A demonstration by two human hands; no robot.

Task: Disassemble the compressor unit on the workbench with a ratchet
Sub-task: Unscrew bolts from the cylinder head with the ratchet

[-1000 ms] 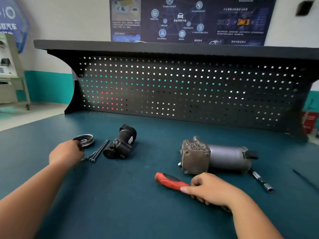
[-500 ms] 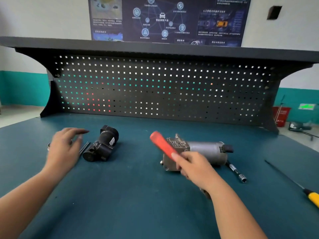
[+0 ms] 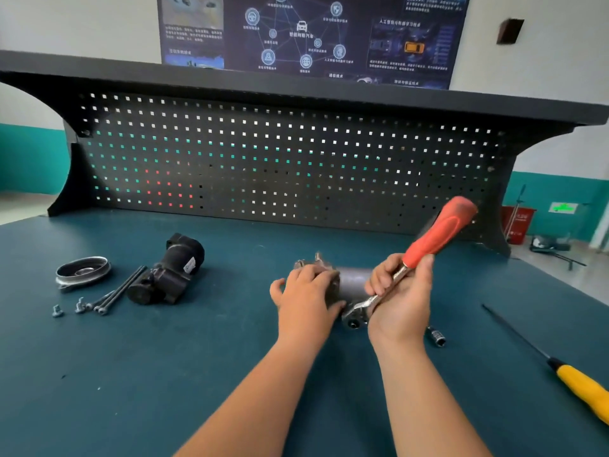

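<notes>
Right hand (image 3: 400, 298) is wrapped round the ratchet (image 3: 438, 232) at the steel shank, just below the red grip. Handle tilts up and to the right; the head sits low at the compressor's near side, between the two hands. Can't tell if the drive is seated on a fastener.

Left hand (image 3: 304, 296) is curled over the cast end of the compressor (image 3: 354, 280), thumb out to the left, holding it down. The compressor lies on its side mid-bench (image 3: 197, 374); only a strip of grey barrel shows between the hands.

Right of it: a socket (image 3: 436, 336) lies just beside the right wrist, and a yellow-handled screwdriver (image 3: 583, 387) is further out.

Left, well apart: a black housing (image 3: 171, 272), two long bolts (image 3: 122, 290) touching its left side, two small bolts (image 3: 57, 311), and a pulley disc (image 3: 82, 270).

Pegboard (image 3: 296, 159) stands behind.
</notes>
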